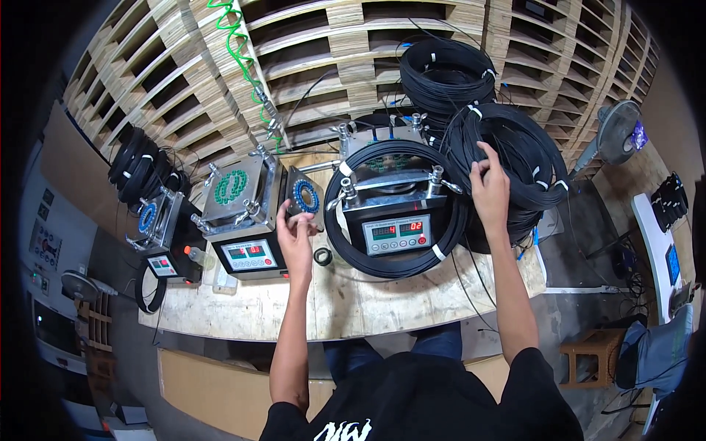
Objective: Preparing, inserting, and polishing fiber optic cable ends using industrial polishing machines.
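Note:
A coil of black cable [334,246] hangs around the front machine, a metal-topped box with a lit display panel [398,235]. My left hand [296,239] is left of this coil, fingers loosely bent and apart, beside a metal plate with a blue ring of sockets [306,196]. I see nothing held in it. Over the near edge of a stack of black cable coils [540,140] is my right hand [490,192], its index finger raised and the thumb apart. Whether it touches a strand there is hard to tell.
Left on the wooden table [353,305] stand a machine with a green socket ring [230,187] and a smaller one with a blue ring [148,217]. A small black ring [323,256] lies between machines. Wooden pallets [316,44] rise behind; a fan [618,132] stands right.

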`<state>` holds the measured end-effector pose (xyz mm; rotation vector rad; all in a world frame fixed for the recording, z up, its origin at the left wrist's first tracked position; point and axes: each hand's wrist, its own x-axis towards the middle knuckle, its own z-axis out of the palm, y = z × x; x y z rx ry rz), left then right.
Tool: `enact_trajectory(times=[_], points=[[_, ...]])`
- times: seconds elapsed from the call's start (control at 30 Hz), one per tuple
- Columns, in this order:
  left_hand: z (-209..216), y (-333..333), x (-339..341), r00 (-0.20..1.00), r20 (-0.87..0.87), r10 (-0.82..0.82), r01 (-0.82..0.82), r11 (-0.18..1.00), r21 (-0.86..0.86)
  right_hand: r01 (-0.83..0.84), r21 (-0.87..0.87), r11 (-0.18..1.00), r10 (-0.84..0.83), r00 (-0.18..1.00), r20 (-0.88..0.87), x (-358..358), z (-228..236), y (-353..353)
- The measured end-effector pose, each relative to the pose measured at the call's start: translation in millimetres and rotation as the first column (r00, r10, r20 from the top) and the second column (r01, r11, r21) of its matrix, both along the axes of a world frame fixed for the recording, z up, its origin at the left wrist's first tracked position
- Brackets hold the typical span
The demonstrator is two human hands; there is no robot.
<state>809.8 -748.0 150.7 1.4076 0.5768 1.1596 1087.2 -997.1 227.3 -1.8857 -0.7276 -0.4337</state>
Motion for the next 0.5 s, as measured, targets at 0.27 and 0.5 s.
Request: enact_trajectory(times=[0.27,0.5], points=[[19,2,-17,0.994,-0.032,0.107,-0.108,0.994,-0.025,-0.067,-0.005,0.998,0.067,0.99,0.122,8,20,10],[35,16,-15,0.987,-0.042,0.156,-0.153,0.987,0.051,-0.294,0.143,0.945,0.267,0.947,0.178,39,82,51]])
